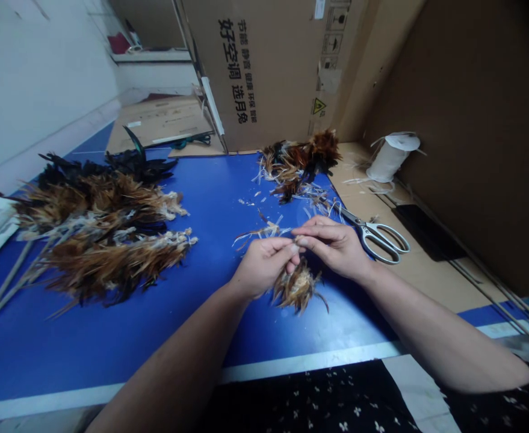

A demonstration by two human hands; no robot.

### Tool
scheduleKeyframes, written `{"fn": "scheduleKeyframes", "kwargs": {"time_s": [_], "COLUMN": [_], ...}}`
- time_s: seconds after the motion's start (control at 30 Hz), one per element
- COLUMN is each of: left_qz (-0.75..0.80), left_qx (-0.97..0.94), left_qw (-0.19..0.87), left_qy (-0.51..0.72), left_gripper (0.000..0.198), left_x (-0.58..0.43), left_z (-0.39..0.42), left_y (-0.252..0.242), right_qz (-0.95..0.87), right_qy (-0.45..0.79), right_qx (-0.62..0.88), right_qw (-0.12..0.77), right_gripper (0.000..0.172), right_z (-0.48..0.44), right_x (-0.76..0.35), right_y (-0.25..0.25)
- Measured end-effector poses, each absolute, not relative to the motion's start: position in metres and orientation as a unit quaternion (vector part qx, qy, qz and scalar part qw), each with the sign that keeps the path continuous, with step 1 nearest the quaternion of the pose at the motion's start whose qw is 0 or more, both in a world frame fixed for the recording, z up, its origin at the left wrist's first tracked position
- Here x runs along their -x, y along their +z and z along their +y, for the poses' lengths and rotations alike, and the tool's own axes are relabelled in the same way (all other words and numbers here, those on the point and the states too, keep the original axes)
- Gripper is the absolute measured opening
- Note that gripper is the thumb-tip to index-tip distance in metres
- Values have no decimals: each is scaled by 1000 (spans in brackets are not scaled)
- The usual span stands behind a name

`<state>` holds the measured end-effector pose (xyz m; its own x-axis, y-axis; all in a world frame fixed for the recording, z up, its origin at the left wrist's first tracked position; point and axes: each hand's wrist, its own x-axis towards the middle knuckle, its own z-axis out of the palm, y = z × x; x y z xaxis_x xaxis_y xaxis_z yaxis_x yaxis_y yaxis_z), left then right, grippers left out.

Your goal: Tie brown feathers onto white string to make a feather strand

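My left hand (263,264) and my right hand (334,246) meet over the blue table (210,198), fingertips pinched together at the top of a small bunch of brown feathers (298,287). The bunch hangs down between the two hands, its tips fanning toward me. Both hands are closed on it. Loose pale quill trimmings (264,230) lie just beyond my fingers.
A large heap of brown and black feathers (102,231) lies at the left. A smaller feather pile (303,159) sits at the back. Scissors (377,234) rest to the right of my right hand. A white spool (390,157) and cardboard boxes (273,66) stand behind.
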<state>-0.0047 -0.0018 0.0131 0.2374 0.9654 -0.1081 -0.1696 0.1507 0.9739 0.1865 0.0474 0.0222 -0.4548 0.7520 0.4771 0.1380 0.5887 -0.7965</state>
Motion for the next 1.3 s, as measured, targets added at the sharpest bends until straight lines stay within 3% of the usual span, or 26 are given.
{"fn": "scheduleKeyframes", "kwargs": {"time_s": [0.13,0.33,0.5,0.63,0.83,1.0,1.07,1.17,1.3], "left_qz": [387,391,422,438,458,457,458,457,452], "left_qx": [-408,-401,-426,-416,-380,-372,-370,-364,-356], "left_qw": [658,674,630,574,557,561,557,553,548], "left_qy": [500,482,493,553,579,581,586,594,608], "left_gripper": [33,32,30,26,26,25,26,27,27], "left_x": [-2,-2,-1,3,4,3,3,3,4], "left_z": [-2,-3,-2,3,8,8,8,8,9], "left_y": [11,6,3,0,-1,-2,-2,-1,-1], "right_qz": [-770,-778,-789,-785,-876,-870,-875,-850,-775], "right_qy": [320,324,326,243,117,82,109,152,123], "right_qx": [296,288,287,369,438,478,454,428,496], "right_qw": [466,454,435,434,166,84,123,265,372], "right_gripper": [25,21,23,26,25,17,12,13,17], "right_z": [46,45,49,65,72,66,67,71,83], "right_x": [-182,-180,-185,-202,-211,-208,-208,-211,-222], "right_y": [16,13,16,16,13,17,18,18,18]}}
